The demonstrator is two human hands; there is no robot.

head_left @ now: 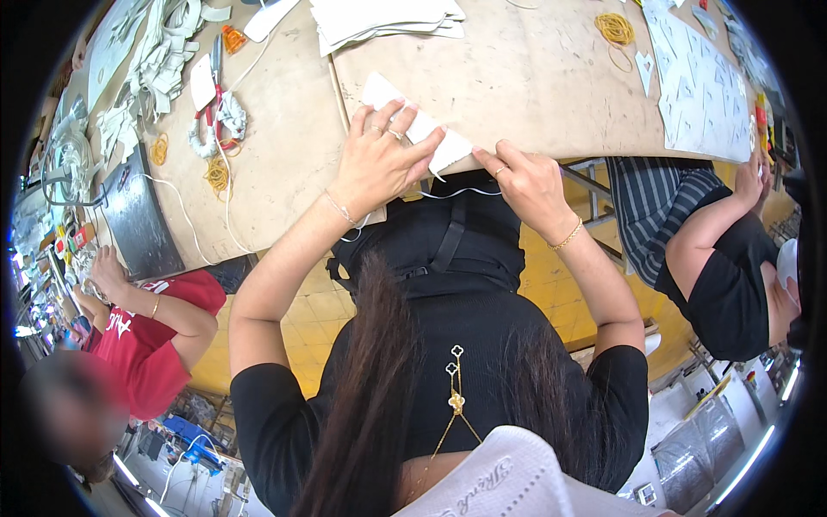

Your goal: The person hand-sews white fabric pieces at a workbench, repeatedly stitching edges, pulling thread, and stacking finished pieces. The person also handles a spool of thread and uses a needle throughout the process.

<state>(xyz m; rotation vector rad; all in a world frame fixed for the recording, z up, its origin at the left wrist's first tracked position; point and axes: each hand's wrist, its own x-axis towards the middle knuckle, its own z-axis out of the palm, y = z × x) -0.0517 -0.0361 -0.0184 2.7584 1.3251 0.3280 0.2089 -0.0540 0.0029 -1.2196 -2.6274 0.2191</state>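
Note:
A narrow white piece of thin sheet material (450,155) lies slantwise at the near table edge, its lower corner reaching the edge. My left hand (379,164) rests over it with fingers spread, pressing it against the tabletop; part of the piece is hidden beneath the fingers. At the piece's right corner, my right hand (530,185) has its index finger on the tip and the other fingers curled, seemingly pinching the corner. The thumb's contact is hidden. A thin white strip hangs below the piece at the edge.
White sheets (388,19) are stacked at the far side. On the left lie red-handled scissors (215,112) with wrapped grips, rubber bands (217,175), pale scraps (164,60) and a black board (142,215). Small pieces cover a white sheet (693,86) at right. Co-workers sit on both sides.

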